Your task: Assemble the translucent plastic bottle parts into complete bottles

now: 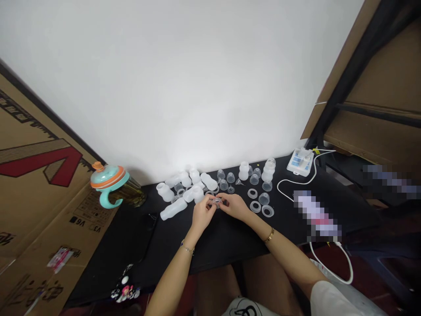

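Note:
My left hand (203,211) and my right hand (235,205) meet over the black table, fingers closed on opposite sides of a clear ring (217,201), the screw-collar kind used on a baby bottle. Whether a teat sits in it is too small to tell. Just left of my hands, several milky white small bottles (174,208) lie in a heap, with clear parts among them. Beyond my fingers stand clear domed caps (230,177) and a small teat (231,189). Several loose rings (255,206) lie to the right of my right hand.
Two white bottles (244,170) stand near the wall. A teal and orange lidded jug (110,177) is at the left, beside a large cardboard box (42,175). A white box (300,161), a white cable (296,181) and a blurred-out object (317,216) lie right.

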Action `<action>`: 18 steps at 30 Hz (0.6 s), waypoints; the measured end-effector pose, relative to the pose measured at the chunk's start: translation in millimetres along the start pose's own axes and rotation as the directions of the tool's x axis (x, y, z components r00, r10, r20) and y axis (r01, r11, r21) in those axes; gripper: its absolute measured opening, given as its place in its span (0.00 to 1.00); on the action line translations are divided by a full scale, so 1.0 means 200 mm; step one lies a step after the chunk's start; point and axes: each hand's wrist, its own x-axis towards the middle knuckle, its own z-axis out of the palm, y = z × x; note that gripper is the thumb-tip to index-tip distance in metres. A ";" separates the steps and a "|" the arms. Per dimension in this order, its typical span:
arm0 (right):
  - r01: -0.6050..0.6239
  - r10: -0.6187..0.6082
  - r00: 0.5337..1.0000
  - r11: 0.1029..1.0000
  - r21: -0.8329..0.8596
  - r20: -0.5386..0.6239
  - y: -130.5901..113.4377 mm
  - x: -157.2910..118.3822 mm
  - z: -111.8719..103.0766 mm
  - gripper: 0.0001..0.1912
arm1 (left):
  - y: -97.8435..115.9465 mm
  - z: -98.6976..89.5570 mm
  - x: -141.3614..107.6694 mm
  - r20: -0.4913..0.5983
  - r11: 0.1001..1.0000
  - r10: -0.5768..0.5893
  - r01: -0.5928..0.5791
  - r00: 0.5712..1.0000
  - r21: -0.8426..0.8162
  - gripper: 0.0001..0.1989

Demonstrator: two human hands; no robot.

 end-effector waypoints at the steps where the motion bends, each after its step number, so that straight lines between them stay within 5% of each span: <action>1: 0.002 -0.002 1.000 1.000 0.000 -0.001 0.00 0.00 0.00 0.12 | 0.00 0.00 0.00 0.002 1.000 -0.001 0.001 1.000 -0.002 0.06; 18: -0.007 0.007 1.000 1.000 -0.012 0.010 -0.01 0.00 -0.01 0.12 | 0.01 0.00 0.00 -0.003 1.000 -0.006 0.006 1.000 0.011 0.07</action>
